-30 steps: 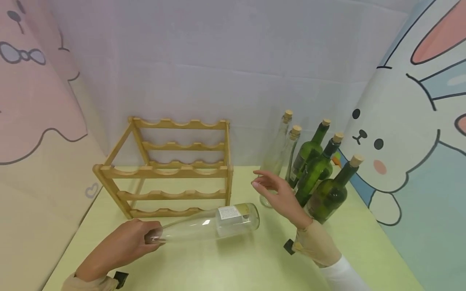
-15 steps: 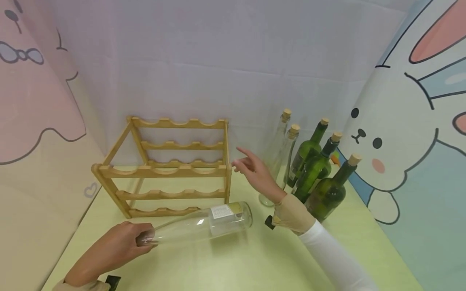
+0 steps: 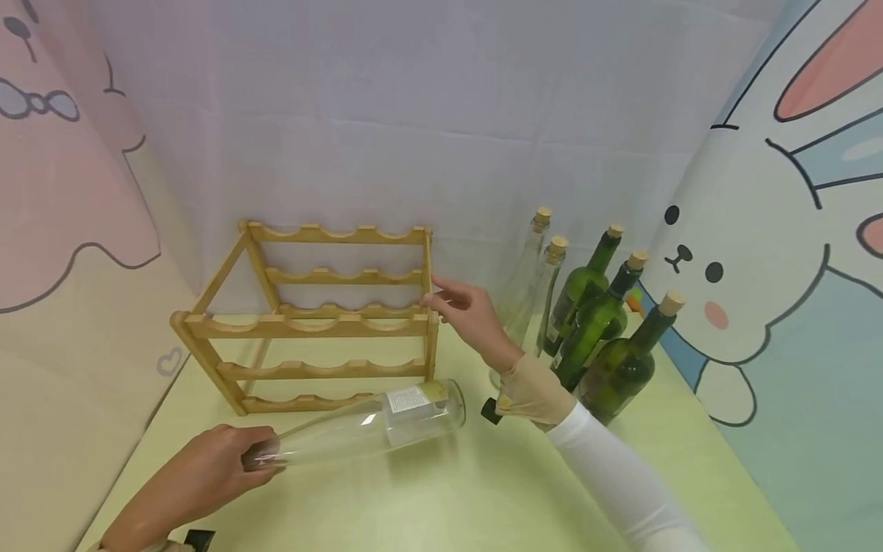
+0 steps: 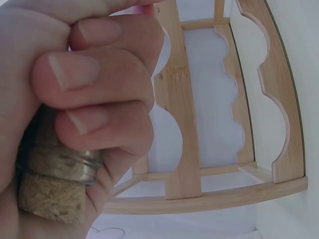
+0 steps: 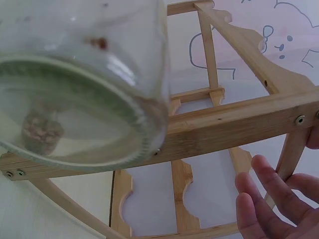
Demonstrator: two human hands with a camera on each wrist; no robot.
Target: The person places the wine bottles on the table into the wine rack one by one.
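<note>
My left hand (image 3: 219, 468) grips a clear glass bottle (image 3: 359, 429) by its neck. The bottle lies sideways above the table in front of the rack, its labelled base to the right. In the left wrist view its cork (image 4: 52, 196) shows below curled fingers. The bottle's base (image 5: 75, 114) fills the upper left of the right wrist view. A wooden bottle rack (image 3: 310, 328) with scalloped rails stands at the back left. My right hand (image 3: 472, 314) is at the rack's right end, thumb and forefinger at its frame, the other fingers loosely extended.
Right of the rack stand two clear corked bottles (image 3: 541, 295), partly behind the right arm. Several green corked bottles (image 3: 596, 330) stand farther right. A pale cloth (image 3: 331, 153) hangs behind the yellow-green table (image 3: 483, 498), with printed cloths at both sides.
My right hand has moved left from near the clear standing bottles to the rack's right end. The left hand and its bottle have shifted slightly left.
</note>
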